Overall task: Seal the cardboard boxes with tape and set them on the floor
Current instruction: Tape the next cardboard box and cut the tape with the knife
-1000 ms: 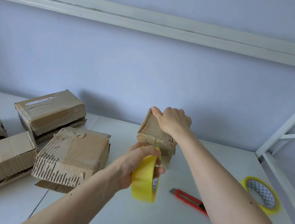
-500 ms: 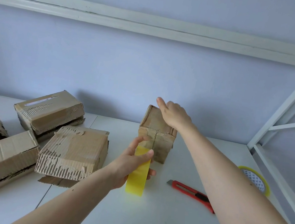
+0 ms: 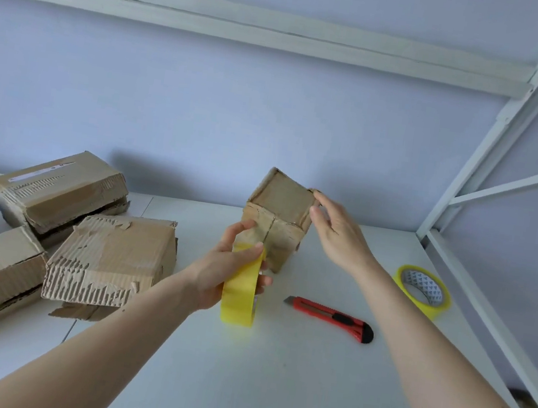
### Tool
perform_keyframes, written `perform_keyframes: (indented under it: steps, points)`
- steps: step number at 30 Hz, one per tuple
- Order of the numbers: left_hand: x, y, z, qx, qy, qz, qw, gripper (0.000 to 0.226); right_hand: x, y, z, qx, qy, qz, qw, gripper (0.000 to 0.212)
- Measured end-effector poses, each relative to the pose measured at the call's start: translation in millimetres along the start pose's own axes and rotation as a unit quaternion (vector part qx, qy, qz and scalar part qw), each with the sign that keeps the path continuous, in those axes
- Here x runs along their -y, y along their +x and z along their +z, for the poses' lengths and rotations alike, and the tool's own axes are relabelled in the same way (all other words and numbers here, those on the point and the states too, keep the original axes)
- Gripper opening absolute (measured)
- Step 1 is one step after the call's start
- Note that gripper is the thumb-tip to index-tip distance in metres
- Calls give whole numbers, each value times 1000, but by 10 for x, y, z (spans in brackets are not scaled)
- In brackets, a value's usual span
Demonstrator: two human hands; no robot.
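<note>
While four worn cardboard boxes (image 3: pixel 60 229) are lying clustered at the left of the frame on the white desk (image 3: pixel 271 377), the left hand (image 3: pixel 227 267) is gripping a yellow tape roll (image 3: pixel 239 293) at the centre, fingers curled round it. Just above it, a small cardboard box (image 3: pixel 276 218) is standing on the desk. The right hand (image 3: pixel 339 234) is touching that box's right edge, fingers loosely spread. A red utility knife (image 3: pixel 331 318) is lying lower right, with a second tape roll (image 3: pixel 423 291) lying farther right.
</note>
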State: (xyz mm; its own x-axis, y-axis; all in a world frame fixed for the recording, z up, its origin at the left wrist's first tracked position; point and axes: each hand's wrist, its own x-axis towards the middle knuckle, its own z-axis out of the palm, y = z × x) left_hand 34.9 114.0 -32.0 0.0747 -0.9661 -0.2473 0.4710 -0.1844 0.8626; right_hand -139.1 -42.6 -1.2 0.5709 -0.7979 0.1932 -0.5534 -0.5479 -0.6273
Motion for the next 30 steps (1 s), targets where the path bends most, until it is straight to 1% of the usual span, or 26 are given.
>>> perform_keyframes:
  steps: [3, 5, 7, 11, 12, 13, 14, 16, 17, 19, 22, 24, 27, 28, 30]
  points:
    - [9, -19, 24, 7, 24, -5, 1000, 35, 230, 145, 66, 62, 39, -5, 997, 45]
    - [7, -22, 39, 3, 24, -8, 1000, 34, 321, 263, 138, 69, 27, 15, 997, 51]
    - [-8, -13, 45, -10, 14, -4, 1000, 39, 358, 349, 188, 43, 33, 45, 998, 53]
    - [-36, 0, 24, -28, 16, 1, 999, 42, 248, 257, 191, -87, 20, 72, 993, 46]
    - [-40, 4, 14, -32, 19, 2, 999, 42, 165, 168, 177, -93, -2, 87, 992, 44]
    - [-45, 7, 7, -34, 21, 3, 999, 42, 71, 47, 154, -67, -36, 108, 991, 41]
    - [-52, 13, 4, -35, 20, 3, 999, 42, -39, -73, 144, -10, -83, 128, 988, 40]
    - [-66, 24, 9, -36, 17, 2, 999, 39, -214, -314, 142, 130, -181, 159, 962, 43]
    - [-71, 30, 11, -36, 17, 1, 999, 38, -289, -407, 153, 175, -215, 170, 946, 47]
    - [-72, 37, 4, -37, 19, -1, 999, 40, -399, -518, 174, 214, -237, 176, 931, 47]
    - [-72, 22, 0, -39, 18, -3, 999, 43, -521, -575, 198, 231, -213, 169, 934, 35]
    - [-76, 6, 0, -38, 13, -3, 999, 44, -557, -573, 214, 221, -162, 163, 948, 26]
    - [-81, -14, 1, -37, 6, -5, 999, 45, -446, -561, 167, 140, -60, 126, 980, 22]
    - [-78, -17, -2, -37, 5, -5, 999, 45, -347, -555, 126, 103, -56, 94, 989, 21]
    - [-75, -18, 1, -39, 5, -5, 999, 42, -75, -545, 46, 28, -117, 14, 993, 20]
